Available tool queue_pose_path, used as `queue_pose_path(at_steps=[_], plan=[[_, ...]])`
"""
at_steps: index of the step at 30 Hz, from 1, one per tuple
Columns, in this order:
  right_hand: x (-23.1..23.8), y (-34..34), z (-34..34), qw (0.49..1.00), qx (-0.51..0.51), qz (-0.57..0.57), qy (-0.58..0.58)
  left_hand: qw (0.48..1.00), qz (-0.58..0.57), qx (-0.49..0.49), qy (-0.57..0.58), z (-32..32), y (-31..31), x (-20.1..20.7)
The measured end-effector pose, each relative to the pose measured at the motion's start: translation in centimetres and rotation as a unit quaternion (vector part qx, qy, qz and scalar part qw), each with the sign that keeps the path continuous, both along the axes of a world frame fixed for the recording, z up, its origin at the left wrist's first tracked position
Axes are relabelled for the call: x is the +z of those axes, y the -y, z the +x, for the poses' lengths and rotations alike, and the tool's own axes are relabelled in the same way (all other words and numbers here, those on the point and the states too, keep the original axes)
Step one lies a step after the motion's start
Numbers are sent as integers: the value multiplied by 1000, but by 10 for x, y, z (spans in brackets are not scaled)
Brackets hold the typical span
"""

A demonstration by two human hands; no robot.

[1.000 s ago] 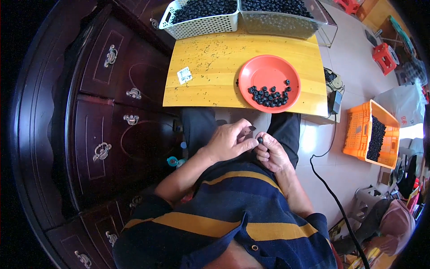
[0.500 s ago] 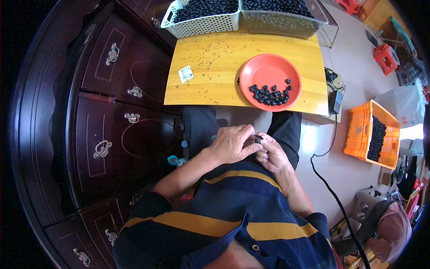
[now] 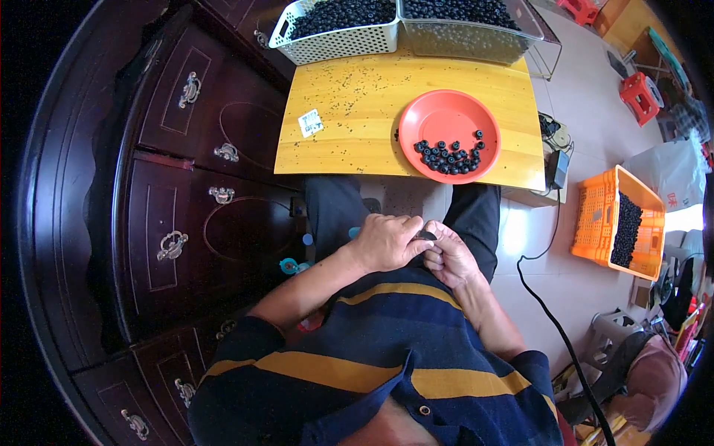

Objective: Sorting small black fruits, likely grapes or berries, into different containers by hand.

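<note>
My left hand (image 3: 387,242) and my right hand (image 3: 451,256) meet over my lap, fingertips close together. A small dark piece (image 3: 425,235) shows between them. The fingers of my right hand are pinched on it; its exact kind is too small to tell. My left hand is closed too, thumb and forefinger against the piece, and whatever else it holds is hidden. Ahead on the yellow table (image 3: 349,141) is a red round plate (image 3: 446,113) with many small black ring-shaped parts (image 3: 444,157) gathered along its near side.
A white perforated basket (image 3: 338,47) and a clear bin (image 3: 468,47) full of black parts stand at the table's far edge. Black crumbs and a white label (image 3: 310,123) lie on the table. Dark cabinets (image 3: 163,223) line the left; an orange crate (image 3: 595,215) and black cable (image 3: 550,316) are right.
The fingertips have drawn closer round the dark piece. A flat dark edge that stuck up between them has turned lower, and my left hand has tilted slightly.
</note>
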State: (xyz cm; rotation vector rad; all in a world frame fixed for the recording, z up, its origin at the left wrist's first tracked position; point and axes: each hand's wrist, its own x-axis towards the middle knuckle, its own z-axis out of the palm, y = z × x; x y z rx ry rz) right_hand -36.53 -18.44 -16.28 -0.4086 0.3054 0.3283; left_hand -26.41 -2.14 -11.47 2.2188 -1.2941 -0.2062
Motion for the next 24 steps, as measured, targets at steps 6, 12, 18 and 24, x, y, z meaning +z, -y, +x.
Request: queue_pose_path(at_steps=[6,12,18,24], plan=[[8,-4,3,992,-34,106,-56,994,-89,24,-55,10,5,10],[9,-3,7,993,-9,101,-68,986,-111,50,-118,5,6,21],[-11,-7,10,995,18,29,-96,996,52,6,-72,36,-7,18],[-26,-5,9,982,-6,-25,-188,991,24,128,37,145,-22,61]])
